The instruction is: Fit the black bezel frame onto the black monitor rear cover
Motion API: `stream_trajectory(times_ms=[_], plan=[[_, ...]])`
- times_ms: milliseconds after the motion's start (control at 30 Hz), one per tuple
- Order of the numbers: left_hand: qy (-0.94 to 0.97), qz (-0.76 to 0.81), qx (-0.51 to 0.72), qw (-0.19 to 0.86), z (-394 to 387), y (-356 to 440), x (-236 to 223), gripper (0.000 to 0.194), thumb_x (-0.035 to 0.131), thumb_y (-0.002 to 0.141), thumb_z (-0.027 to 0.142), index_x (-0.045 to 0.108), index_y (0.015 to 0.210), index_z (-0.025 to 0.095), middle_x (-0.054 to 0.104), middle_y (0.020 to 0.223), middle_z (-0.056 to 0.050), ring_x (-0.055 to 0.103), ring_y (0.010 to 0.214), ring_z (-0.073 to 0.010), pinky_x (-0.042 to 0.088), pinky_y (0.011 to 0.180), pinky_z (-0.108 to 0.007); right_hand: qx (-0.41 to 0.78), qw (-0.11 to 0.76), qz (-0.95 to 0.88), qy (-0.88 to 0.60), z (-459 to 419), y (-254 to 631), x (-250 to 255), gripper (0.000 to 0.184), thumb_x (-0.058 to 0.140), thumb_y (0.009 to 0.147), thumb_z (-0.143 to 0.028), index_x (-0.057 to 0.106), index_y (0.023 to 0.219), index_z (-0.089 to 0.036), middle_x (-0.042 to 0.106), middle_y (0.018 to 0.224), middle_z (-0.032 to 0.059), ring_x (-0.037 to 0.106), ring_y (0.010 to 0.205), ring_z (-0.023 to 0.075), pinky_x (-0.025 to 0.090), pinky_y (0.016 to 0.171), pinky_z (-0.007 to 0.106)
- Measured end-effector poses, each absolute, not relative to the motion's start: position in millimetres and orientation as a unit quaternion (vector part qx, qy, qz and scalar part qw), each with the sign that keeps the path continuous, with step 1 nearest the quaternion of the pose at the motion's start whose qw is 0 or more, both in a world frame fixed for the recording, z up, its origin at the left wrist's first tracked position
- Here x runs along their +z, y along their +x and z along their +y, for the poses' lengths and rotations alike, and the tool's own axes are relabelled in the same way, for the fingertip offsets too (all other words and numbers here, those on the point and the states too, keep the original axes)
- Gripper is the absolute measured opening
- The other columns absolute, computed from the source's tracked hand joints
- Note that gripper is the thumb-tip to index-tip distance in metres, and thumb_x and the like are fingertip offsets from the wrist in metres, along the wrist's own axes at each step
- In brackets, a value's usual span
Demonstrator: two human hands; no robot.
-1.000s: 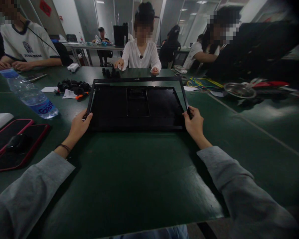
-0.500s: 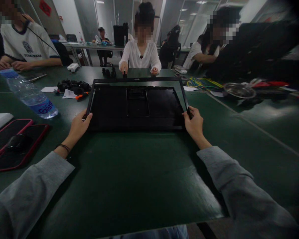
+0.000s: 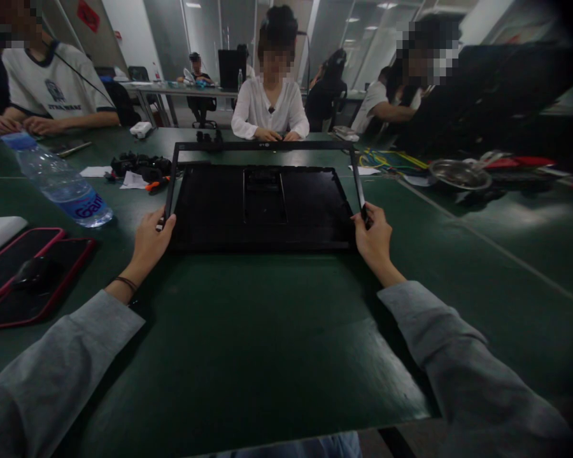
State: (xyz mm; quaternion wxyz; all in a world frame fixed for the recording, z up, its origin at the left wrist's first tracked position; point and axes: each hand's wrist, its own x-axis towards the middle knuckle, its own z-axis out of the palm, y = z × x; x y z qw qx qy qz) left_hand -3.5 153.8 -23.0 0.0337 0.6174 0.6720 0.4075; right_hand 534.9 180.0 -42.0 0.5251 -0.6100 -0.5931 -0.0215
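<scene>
A thin black monitor bezel point(image 3: 296, 146) with a small logo on its top bar is tilted up, far edge raised. Beneath it the black monitor back cover point(image 3: 210, 203) lies on the green table point(image 3: 248, 331), its hollow inside facing up. My left hand point(image 3: 150, 240) grips the left side of the bezel, thumb on top. On the opposite side my right hand point(image 3: 375, 235) pinches the bezel the same way. Whether the bezel's near edge touches the cover I cannot tell.
To the left are a water bottle point(image 3: 71, 184), red-edged phones point(image 3: 71, 280) and black cables point(image 3: 138, 166). A metal bowl point(image 3: 458, 175) and yellow-green wires point(image 3: 391, 160) lie to the right. A person in white point(image 3: 270, 108) sits opposite; others sit around.
The bezel's far edge has risen slightly, with both my hands still on its sides. The person opposite has drawn one hand back and brought both hands together on the table.
</scene>
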Motion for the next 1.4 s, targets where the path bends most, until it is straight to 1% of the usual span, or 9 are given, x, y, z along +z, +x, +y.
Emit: stream_trajectory(times_ms=[200, 367, 600, 767, 933, 1100, 1233, 1400], plan=[[0.617, 0.661, 0.427, 0.018, 150.9, 0.0, -18.1, 0.047, 0.051, 0.097, 0.049, 0.065, 0.133, 0.021, 0.064, 0.110, -0.009, 0.064, 0.092, -0.0212, 0.056, 0.087, -0.039, -0.056, 0.529, -0.597, -0.601, 176.7, 533.8, -37.6, 0.046, 0.052, 0.095, -0.035, 0.054, 0.139, -0.022, 0.073, 0.109, 0.0114, 0.070, 0.107, 0.0273, 0.053, 0.103, 0.051], [0.613, 0.652, 0.445, 0.012, 151.9, -0.8, -19.1, 0.048, 0.053, 0.097, 0.048, 0.063, 0.136, 0.022, 0.065, 0.113, -0.009, 0.065, 0.094, -0.0203, 0.056, 0.088, -0.037, -0.074, 0.533, -0.595, -0.597, 172.3, 531.3, -32.6, 0.050, 0.048, 0.097, -0.036, 0.050, 0.145, -0.021, 0.072, 0.108, 0.0119, 0.069, 0.108, 0.0275, 0.051, 0.104, 0.053], [0.618, 0.660, 0.426, 0.017, 151.2, -1.0, -18.6, 0.049, 0.051, 0.097, 0.050, 0.064, 0.134, 0.021, 0.067, 0.112, -0.011, 0.065, 0.093, -0.0221, 0.056, 0.086, -0.038, -0.072, 0.520, -0.597, -0.607, 172.7, 530.4, -32.0, 0.044, 0.050, 0.095, -0.035, 0.056, 0.137, -0.022, 0.072, 0.112, 0.0111, 0.069, 0.108, 0.0266, 0.053, 0.102, 0.051], [0.620, 0.664, 0.416, 0.022, 153.9, -3.5, -21.7, 0.049, 0.052, 0.097, 0.049, 0.064, 0.135, 0.022, 0.068, 0.114, -0.011, 0.066, 0.094, -0.0227, 0.056, 0.087, -0.040, -0.062, 0.513, -0.601, -0.610, 172.2, 531.0, -32.2, 0.041, 0.052, 0.095, -0.034, 0.057, 0.134, -0.023, 0.072, 0.116, 0.0105, 0.068, 0.113, 0.0262, 0.052, 0.105, 0.051], [0.619, 0.667, 0.414, 0.028, 155.1, -4.9, -23.8, 0.049, 0.053, 0.096, 0.049, 0.065, 0.134, 0.021, 0.068, 0.115, -0.011, 0.066, 0.094, -0.0221, 0.056, 0.089, -0.039, -0.048, 0.513, -0.597, -0.615, 171.5, 529.8, -31.5, 0.041, 0.054, 0.094, -0.035, 0.058, 0.132, -0.021, 0.072, 0.118, 0.0127, 0.067, 0.118, 0.0278, 0.051, 0.107, 0.052], [0.625, 0.666, 0.404, 0.043, 152.3, -3.9, -20.8, 0.049, 0.052, 0.096, 0.049, 0.066, 0.133, 0.022, 0.067, 0.112, -0.011, 0.065, 0.088, -0.0210, 0.056, 0.086, -0.039, -0.032, 0.516, -0.595, -0.615, 172.4, 529.2, -32.5, 0.041, 0.055, 0.094, -0.038, 0.059, 0.131, -0.020, 0.073, 0.118, 0.0133, 0.069, 0.112, 0.0285, 0.052, 0.104, 0.053], [0.626, 0.666, 0.402, 0.048, 150.8, -2.5, -19.1, 0.048, 0.052, 0.095, 0.049, 0.066, 0.133, 0.023, 0.067, 0.113, -0.011, 0.064, 0.089, -0.0213, 0.056, 0.085, -0.039, -0.025, 0.517, -0.593, -0.617, 173.4, 530.2, -33.8, 0.041, 0.056, 0.094, -0.039, 0.059, 0.130, -0.020, 0.074, 0.114, 0.0135, 0.070, 0.111, 0.0290, 0.052, 0.104, 0.054], [0.623, 0.670, 0.400, 0.050, 151.3, -1.7, -19.1, 0.048, 0.052, 0.095, 0.048, 0.067, 0.132, 0.021, 0.066, 0.113, -0.011, 0.065, 0.093, -0.0224, 0.056, 0.087, -0.040, -0.023, 0.515, -0.595, -0.616, 174.6, 531.3, -35.1, 0.041, 0.056, 0.093, -0.036, 0.060, 0.130, -0.019, 0.074, 0.112, 0.0135, 0.070, 0.109, 0.0286, 0.053, 0.102, 0.052]])
